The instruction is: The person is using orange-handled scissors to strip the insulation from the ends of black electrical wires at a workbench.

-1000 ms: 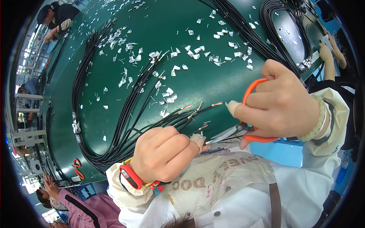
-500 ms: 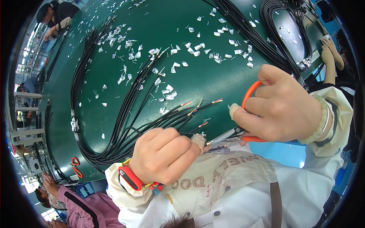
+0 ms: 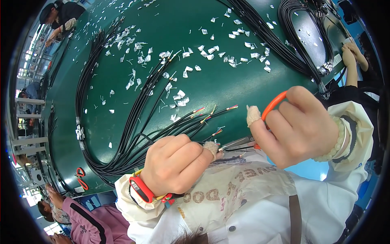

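1. My left hand (image 3: 176,162) is curled shut, its fingers pinching a black cable end beside the taped thumb tip.
2. My right hand (image 3: 298,126) grips orange-handled scissors (image 3: 271,106), fingers through the loop; the blades (image 3: 235,143) reach toward my left fingertips.
3. Just past the fingers, stripped cable ends (image 3: 211,116) with coloured wires fan out.
4. Beyond them the black cable bundle (image 3: 134,122) curves over the green table (image 3: 227,87), amid white scraps (image 3: 178,97).

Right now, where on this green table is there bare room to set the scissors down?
The barest patch of the green table lies between the paper scraps and the stripped cable ends. It is crowded left, where the black cables fan, and top right under another cable bundle.
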Demonstrator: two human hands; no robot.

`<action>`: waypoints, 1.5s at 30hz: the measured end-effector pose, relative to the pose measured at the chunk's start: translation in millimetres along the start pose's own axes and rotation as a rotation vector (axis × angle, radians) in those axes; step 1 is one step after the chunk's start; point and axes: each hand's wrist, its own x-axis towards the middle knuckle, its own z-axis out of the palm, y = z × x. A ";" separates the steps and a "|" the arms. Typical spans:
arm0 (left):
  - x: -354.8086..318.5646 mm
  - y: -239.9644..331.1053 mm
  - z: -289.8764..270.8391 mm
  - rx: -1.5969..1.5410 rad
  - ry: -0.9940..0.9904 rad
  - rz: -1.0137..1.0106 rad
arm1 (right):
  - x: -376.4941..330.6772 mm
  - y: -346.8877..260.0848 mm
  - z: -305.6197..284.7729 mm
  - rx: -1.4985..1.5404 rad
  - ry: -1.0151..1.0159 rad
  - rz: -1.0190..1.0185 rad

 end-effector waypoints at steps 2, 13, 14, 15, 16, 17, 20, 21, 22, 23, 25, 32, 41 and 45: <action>0.5 1.1 0.7 0.031 -0.011 0.010 | -0.4 -2.0 1.1 -0.047 -0.047 -0.028; -3.4 3.6 -3.4 0.123 -0.105 0.318 | 15.9 18.2 -1.3 0.941 -0.601 0.077; -5.1 3.5 -3.3 0.133 -0.069 0.362 | 19.3 23.0 1.1 1.092 -0.688 0.055; -7.0 3.3 -3.0 0.143 -0.034 0.405 | 24.8 26.5 3.6 1.096 -0.687 0.052; -8.5 2.8 -1.5 0.151 0.004 0.452 | 31.3 29.6 7.0 1.151 -0.784 0.019; -10.1 2.6 -0.1 0.149 0.003 0.451 | 37.1 31.7 9.9 1.205 -0.881 -0.015; -15.6 0.5 1.1 0.183 0.069 0.407 | 36.7 29.0 10.9 1.163 -0.834 -0.011; -15.8 -0.2 -1.2 0.192 0.066 0.404 | 34.0 26.9 9.9 1.065 -0.688 0.027; -15.7 -0.6 -3.7 0.174 0.071 0.326 | 31.9 24.5 9.0 0.966 -0.543 0.065; -15.4 -1.1 -6.2 0.155 0.076 0.248 | 30.0 20.7 8.5 0.963 -0.538 0.058; -14.7 -0.9 -9.3 0.153 0.082 0.165 | 25.1 9.6 9.3 0.724 -0.296 0.101; -13.6 -8.9 -3.9 0.082 0.084 0.077 | 22.6 -1.6 20.1 0.916 -0.250 0.254; -15.2 -9.0 -8.4 0.047 0.006 0.058 | 20.6 13.7 22.0 0.676 -0.256 0.133; -14.3 -9.3 -7.4 -0.009 0.031 0.043 | 16.9 11.2 20.8 0.321 -0.063 0.116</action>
